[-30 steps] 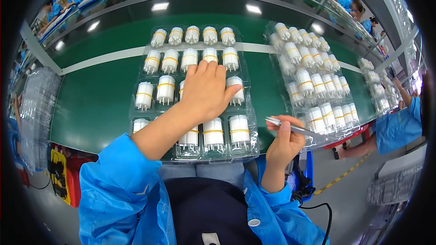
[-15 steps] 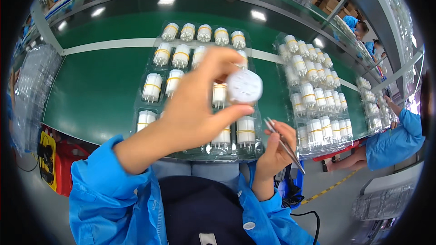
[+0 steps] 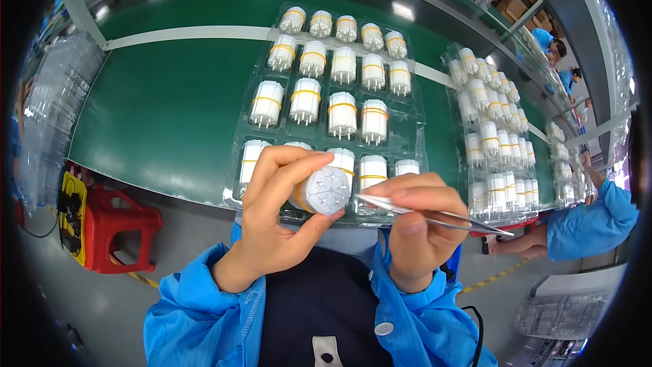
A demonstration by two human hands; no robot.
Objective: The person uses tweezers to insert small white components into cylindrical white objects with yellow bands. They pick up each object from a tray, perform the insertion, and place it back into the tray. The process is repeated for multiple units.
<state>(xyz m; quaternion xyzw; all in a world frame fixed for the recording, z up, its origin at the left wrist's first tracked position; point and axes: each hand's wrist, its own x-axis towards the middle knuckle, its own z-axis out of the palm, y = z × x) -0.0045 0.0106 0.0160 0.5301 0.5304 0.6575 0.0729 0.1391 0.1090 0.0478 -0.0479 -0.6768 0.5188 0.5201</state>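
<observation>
My left hand point(image 3: 272, 214) grips a white cylindrical part point(image 3: 328, 190) by its sides, its round end face turned up toward me, with a pattern of wedges and small pins or slots on it. Tweezers point(image 3: 441, 215) are pinched in my right hand point(image 3: 424, 228), their tips close to the right edge of that part; whether they touch it I cannot tell. Just beyond both hands lies a clear plastic tray point(image 3: 397, 119) with rows of similar white cylinders point(image 3: 341, 112), each with a yellow band and pins. One pocket at the right of its third row has no cylinder.
A second filled clear tray point(image 3: 464, 156) lies to the right on the green table point(image 3: 156, 115). Stacked clear trays point(image 3: 58, 115) stand at the far left. A red stool point(image 3: 122, 231) is below the table's left edge. Another person in blue point(image 3: 591, 221) works at the right.
My left hand has come down and nearer with the white part. My right hand has risen beside it, bringing the tweezer tips close to its face. The view has shifted.
</observation>
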